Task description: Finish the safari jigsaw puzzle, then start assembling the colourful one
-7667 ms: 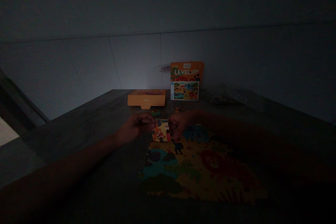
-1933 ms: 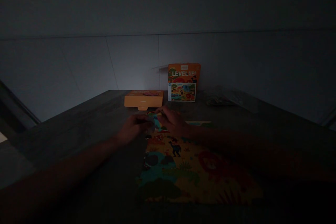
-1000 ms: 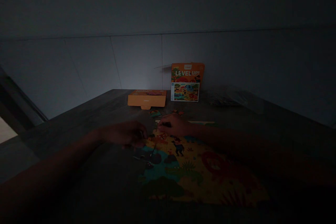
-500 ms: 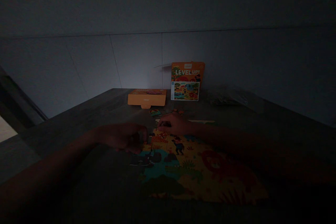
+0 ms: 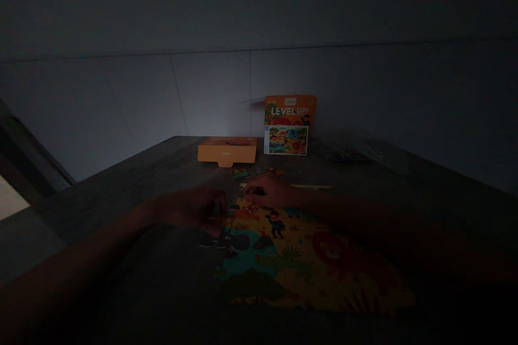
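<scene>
A partly joined jigsaw puzzle [image 5: 291, 253] lies on the dark table, printed with a lion, a crocodile, a hippo and a small figure in a hat. At its left edge is my left hand [image 5: 192, 207], thumb and fingers apart, fingertips by the hippo part. My right hand [image 5: 269, 190] rests at the puzzle's upper left, fingers curled and pinched together on a pale-edged puzzle piece [image 5: 242, 192]; most of that piece is hidden. My right forearm covers part of the puzzle's upper right. The light is very dim.
Loose puzzle pieces [image 5: 240, 173] lie just beyond my right hand. Farther back are a flat orange box [image 5: 226, 154] with its tab out and an upright "LEVEL UP!" puzzle box [image 5: 290, 113]. A clear plastic bag [image 5: 376, 153] lies at back right, before the wall [image 5: 214, 91].
My left hand has shifted slightly, its thumb and fingers spreading farther apart. My right hand stays almost in place, with more of the pale-edged piece showing beside its fingertips.
</scene>
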